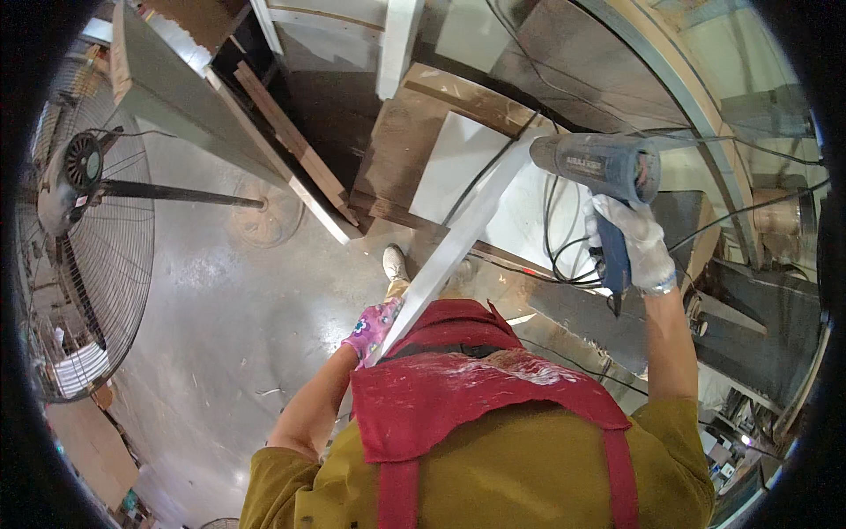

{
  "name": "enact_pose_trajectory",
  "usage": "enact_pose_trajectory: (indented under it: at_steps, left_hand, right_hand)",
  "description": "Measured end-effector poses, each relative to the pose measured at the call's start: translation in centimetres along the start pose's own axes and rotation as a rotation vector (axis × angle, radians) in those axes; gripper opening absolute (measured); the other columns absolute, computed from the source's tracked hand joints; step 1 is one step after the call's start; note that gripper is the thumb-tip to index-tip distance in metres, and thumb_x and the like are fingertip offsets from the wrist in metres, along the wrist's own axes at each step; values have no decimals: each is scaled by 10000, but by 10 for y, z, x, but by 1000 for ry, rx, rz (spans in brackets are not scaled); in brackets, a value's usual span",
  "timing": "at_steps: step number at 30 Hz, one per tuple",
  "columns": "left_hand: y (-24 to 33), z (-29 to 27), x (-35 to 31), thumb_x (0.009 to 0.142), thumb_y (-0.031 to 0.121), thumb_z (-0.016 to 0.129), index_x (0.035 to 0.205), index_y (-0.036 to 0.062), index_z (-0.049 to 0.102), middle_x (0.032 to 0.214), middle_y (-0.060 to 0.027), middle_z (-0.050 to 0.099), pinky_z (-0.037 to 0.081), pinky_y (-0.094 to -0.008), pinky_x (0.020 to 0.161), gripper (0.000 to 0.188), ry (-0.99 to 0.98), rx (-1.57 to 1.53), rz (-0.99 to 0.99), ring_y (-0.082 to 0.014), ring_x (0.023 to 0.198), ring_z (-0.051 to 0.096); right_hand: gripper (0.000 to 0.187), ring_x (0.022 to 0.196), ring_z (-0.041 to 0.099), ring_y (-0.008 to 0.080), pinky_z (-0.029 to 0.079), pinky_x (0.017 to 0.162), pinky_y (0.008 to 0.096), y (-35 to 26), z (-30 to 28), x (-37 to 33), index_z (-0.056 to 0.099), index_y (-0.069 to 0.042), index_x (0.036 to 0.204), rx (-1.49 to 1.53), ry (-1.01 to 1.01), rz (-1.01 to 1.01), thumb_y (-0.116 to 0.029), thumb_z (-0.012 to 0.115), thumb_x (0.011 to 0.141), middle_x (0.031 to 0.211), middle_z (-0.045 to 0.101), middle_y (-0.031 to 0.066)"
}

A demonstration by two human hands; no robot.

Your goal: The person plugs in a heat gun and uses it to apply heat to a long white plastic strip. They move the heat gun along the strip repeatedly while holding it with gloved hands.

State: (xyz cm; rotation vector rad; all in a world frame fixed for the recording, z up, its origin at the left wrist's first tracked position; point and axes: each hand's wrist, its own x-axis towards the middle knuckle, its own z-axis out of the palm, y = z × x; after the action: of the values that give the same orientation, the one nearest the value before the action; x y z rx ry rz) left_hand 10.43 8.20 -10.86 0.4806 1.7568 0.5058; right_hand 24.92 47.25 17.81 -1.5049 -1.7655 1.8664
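My right hand [641,238], in a white work glove, is wrapped round the handle of a blue-grey heat gun [586,163]. A wide, round barrel on the heat gun points left, its front end close to the far end of a long white strip [463,234]. Whether they touch I cannot tell. The strip slants from near my waist up to the heat gun. At its near end my left hand [374,328], in a pink flowered glove, grips it; the fingers are partly hidden. A red apron [476,379] lies right beside that end.
Beyond the strip is a brown wooden box [388,159] with a white panel [458,167] on it. Black cables [564,264] loop under the heat gun. To the left stands a large pedestal fan [79,194]; a grey board [194,110] leans nearby. Grey machinery [749,326] is at right.
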Motion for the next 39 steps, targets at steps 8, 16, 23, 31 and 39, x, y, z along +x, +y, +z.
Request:
enact_pose_trajectory:
  at_steps: [8,16,23,31,39]
  left_hand:
    - [6,-9,-66,993,451,430,1054,91,700,864,-100,730,537,-340,715,455,122,-358,-141,-185,725,670]
    - [12,16,-59,990,557,422,825,82,667,561,19,484,362,-289,414,559,238,-846,-219,-117,444,442]
    - [-2,13,-53,938,400,548,946,122,721,753,-33,683,501,-294,591,328,179,-719,-18,-138,622,621]
    - [-25,20,-37,983,417,490,961,91,706,796,-56,693,502,-311,641,391,157,-763,-78,-157,702,632]
    - [-12,16,-49,977,461,475,913,120,679,777,-16,664,457,-305,551,402,121,-936,-136,-126,600,543]
  right_hand:
    - [347,745,618,122,527,680,262,-41,27,-13,614,-4,1169,-30,-249,-114,-262,635,938,930,657,46]
    - [362,736,617,127,528,625,271,-43,89,72,656,-7,1084,-129,-620,-189,-328,653,917,919,662,62]
    - [311,653,594,108,499,550,257,-46,134,104,657,-32,1069,-194,-630,-235,-295,683,907,846,643,38]
    - [252,567,536,76,442,489,232,-68,149,108,689,-73,1010,-155,-623,-72,-304,703,909,742,605,1]
    - [320,696,621,114,523,567,253,-86,139,123,659,-34,1135,-317,-634,-95,-308,617,975,903,664,57]
